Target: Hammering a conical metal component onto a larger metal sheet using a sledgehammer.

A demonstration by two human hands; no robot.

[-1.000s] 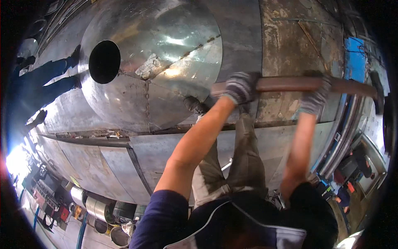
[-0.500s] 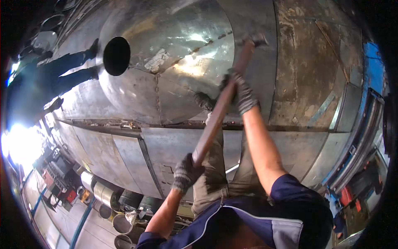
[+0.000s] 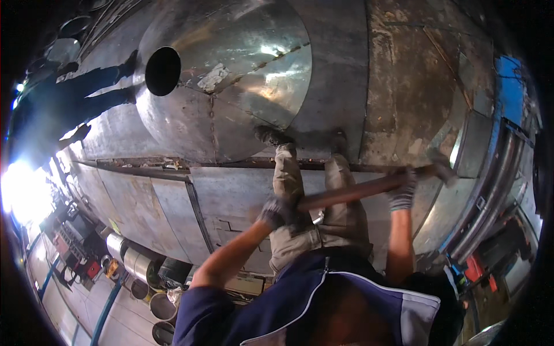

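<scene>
Nearest: your jacket (image 3: 369, 284), dark blue with pale piping, its lower part cut off by the picture edge. Both your hands, in grey knit gloves, are closed around the hammer (image 3: 358, 191). Your left hand (image 3: 278, 212) grips near the butt end; your right hand (image 3: 403, 189) grips close below the head (image 3: 443, 167). The hammer lies across the view in front of your trousers (image 3: 288, 239), head to the right and slightly farther out. Its handle is long, thick and reddish brown; the head is dark grey.

Farther out: grey metal sheets (image 3: 242, 193) around your legs, then your shoes (image 3: 270, 135), the left one at the rim of a large shiny disc (image 3: 248, 118). The disc has a dark round hole (image 3: 163, 71), brown-spotted seams and a pale patch (image 3: 213, 78). Far left: another person (image 3: 63, 109) in dark clothes, washed out by glare.

Hard to make out: hammer head and butt end, both blurred; your fingertips; whether the head touches the sheet behind it, cannot tell. The disc's far edge is cut off above.
</scene>
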